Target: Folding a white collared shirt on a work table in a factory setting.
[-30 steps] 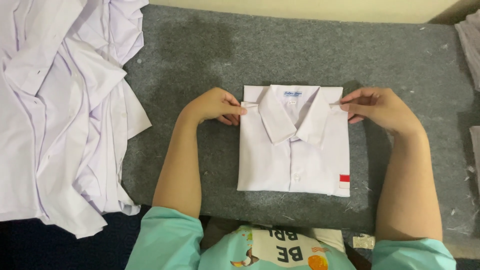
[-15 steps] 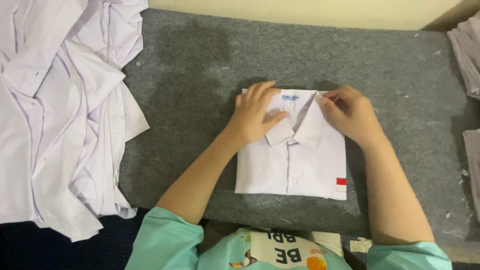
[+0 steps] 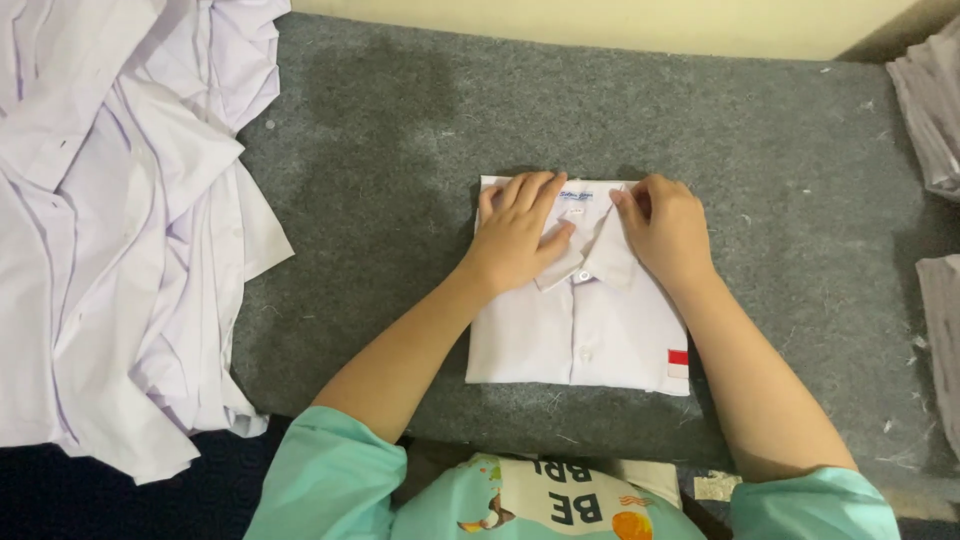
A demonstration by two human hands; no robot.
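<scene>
A white folded shirt [image 3: 580, 330] with a small red and white patch at its lower right lies on the grey felt table [image 3: 400, 150]. My left hand [image 3: 520, 235] rests flat on the left collar wing, fingers spread. My right hand [image 3: 668, 232] presses on the right collar wing, its fingertips at the neck opening. Both hands touch the collar and grip nothing.
A big pile of loose white shirts [image 3: 110, 230] covers the left side and hangs over the table edge. Grey folded cloth [image 3: 930, 110] sits at the right edge, with more grey cloth [image 3: 945, 340] below it. A pale wall runs behind the table.
My hands moved inward from the shirt's shoulders onto the collar. Since half a second ago they have barely shifted.
</scene>
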